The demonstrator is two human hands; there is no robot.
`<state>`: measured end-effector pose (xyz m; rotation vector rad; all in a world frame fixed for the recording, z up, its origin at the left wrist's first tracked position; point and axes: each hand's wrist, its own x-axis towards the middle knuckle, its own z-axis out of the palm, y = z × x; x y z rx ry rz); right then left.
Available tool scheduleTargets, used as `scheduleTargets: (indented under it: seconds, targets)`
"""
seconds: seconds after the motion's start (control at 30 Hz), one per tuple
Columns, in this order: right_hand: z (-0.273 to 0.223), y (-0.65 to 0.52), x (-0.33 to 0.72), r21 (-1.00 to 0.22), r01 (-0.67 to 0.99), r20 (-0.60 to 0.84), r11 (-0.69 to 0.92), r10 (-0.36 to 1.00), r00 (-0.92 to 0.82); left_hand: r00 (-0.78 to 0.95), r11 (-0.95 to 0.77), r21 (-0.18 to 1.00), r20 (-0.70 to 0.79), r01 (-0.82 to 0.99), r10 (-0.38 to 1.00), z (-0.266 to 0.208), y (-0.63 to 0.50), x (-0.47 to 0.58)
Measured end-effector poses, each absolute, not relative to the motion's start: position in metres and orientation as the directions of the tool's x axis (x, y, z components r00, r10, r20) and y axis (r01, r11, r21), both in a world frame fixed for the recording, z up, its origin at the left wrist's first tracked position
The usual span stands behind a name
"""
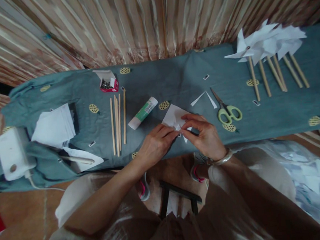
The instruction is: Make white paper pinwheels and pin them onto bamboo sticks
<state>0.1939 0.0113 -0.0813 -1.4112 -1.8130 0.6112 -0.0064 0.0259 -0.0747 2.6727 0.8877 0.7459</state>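
Note:
Near the front edge of the cloth, a white paper piece (173,114) lies between my hands, cut and partly folded toward its middle. My left hand (156,142) is closed, its fingertips pinching the paper's near side. From the right, my right hand (203,133) pinches a small part of the same paper between thumb and index finger. Fingers hide some of the folds. Just beyond the left hand is a glue stick (143,113) with a green label. Green-handled scissors (226,110) lie right of the right hand, beside thin paper scraps (198,98).
Several wooden sticks (120,119) lie left of the glue stick, below an open red box (108,81) of small metal pieces. Paper sheets (55,125) and a white device (15,153) are at far left. Finished paper pinwheels (271,43) on sticks lie at far right.

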Motion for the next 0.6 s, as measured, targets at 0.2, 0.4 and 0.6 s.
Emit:
scheduleTargets:
  seconds: [0.2,0.4,0.6]
  targets:
    - [-0.0806,0.0108,0.1945,-0.761,0.598,0.246,0.251,0.965,-0.093,0.668,-0.787,0.388,0.42,0.479,0.614,-0.0779,0.0264,-0.0067]
    - [-0.0805,0.0111,0.1943,-0.762,0.598,0.24,0.248,0.966,-0.095,0.67,-0.777,0.405,0.402,0.481,0.624,-0.0794,0.0278,-0.0066]
    - [-0.0801,0.0107,0.1939,-0.76,0.602,0.237,0.245,0.967,-0.094,0.668,-0.774,0.398,0.398,0.492,0.629,-0.0798,0.0279,-0.0058]
